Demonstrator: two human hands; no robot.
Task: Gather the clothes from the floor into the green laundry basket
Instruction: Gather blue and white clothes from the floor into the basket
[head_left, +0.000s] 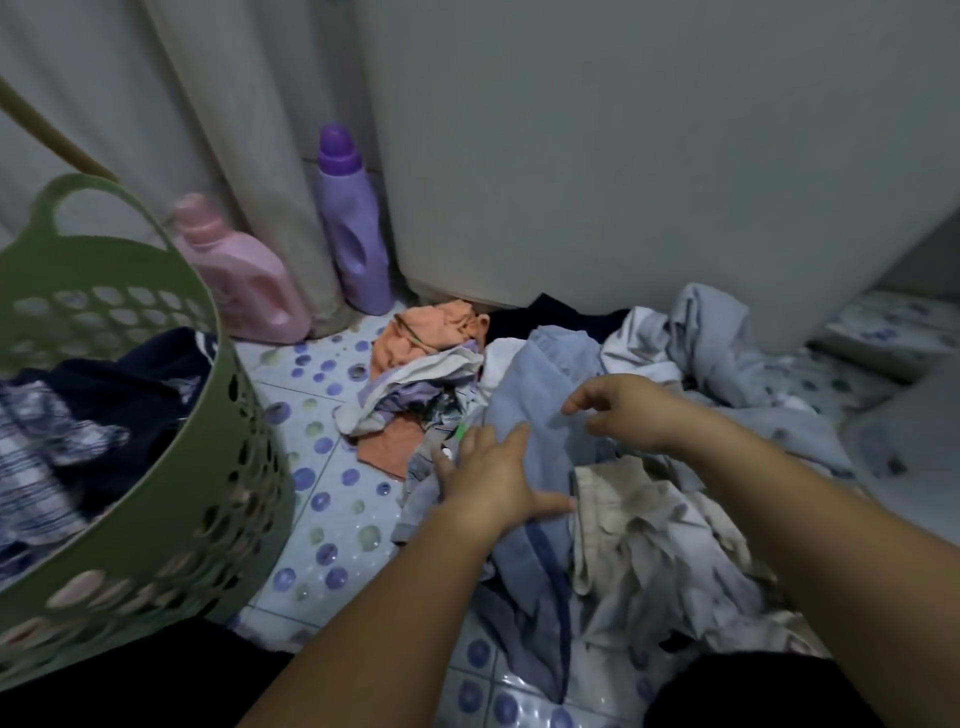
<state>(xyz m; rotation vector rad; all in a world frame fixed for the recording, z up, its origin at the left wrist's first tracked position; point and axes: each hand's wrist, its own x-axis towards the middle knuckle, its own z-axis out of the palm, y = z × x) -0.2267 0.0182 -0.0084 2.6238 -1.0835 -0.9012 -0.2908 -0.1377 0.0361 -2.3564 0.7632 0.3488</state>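
Observation:
A heap of clothes lies on the dotted floor tiles: a light blue garment (540, 400) in the middle, a beige one (628, 514) in front of it, an orange one (431, 332) behind, and pale grey-blue cloth (711, 338) at the right. My left hand (488, 478) rests flat on the blue garment, fingers spread, holding nothing. My right hand (623, 410) hovers just above the same garment, fingers apart. The green laundry basket (208, 467) stands at the left, tilted toward me, with dark navy and checked clothes (78, 410) inside.
A pink detergent bottle (244, 275) and a purple bottle (353, 228) stand against a grey curtain (244, 130) at the back. A large pale grey appliance or wall (623, 156) rises behind the heap. Dotted floor tiles (317, 467) show between basket and clothes.

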